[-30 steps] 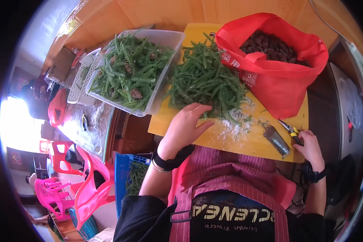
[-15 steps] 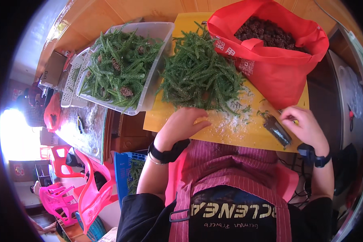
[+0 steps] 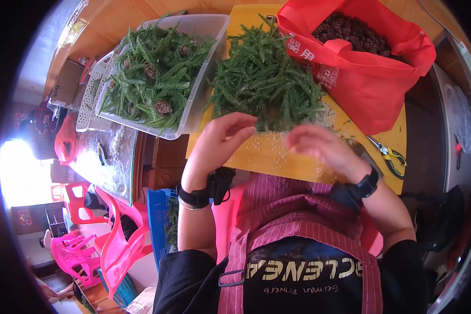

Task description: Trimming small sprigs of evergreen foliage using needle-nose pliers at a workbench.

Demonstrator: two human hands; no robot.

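Note:
A loose pile of green artificial pine sprigs (image 3: pixel 267 78) lies on the yellow board (image 3: pixel 261 157) in front of me. My left hand (image 3: pixel 222 137) is open at the pile's near left edge, thumb apart from fingers, nothing visible between them. Blurred by motion, my right hand (image 3: pixel 324 149) hovers over white flecks at the near edge of the pile; its fingers cannot be read clearly. Partly hidden behind that wrist is a dark bundle (image 3: pixel 371 163). Pliers with yellow-and-black handles (image 3: pixel 388 156) lie just right of it.
A clear plastic bin (image 3: pixel 194 102) of sprigs and pine cones stands at the left. A red bag (image 3: pixel 363 91) filled with dark brown cones (image 3: pixel 350 35) sits at the far right. Pink chairs (image 3: pixel 123 243) and a blue basket (image 3: pixel 159 220) are on the lower left.
My right hand has moved left from beside the dark bundle toward the pile, uncovering the pliers. My left hand has risen slightly and its fingers have spread. The view has shifted a little.

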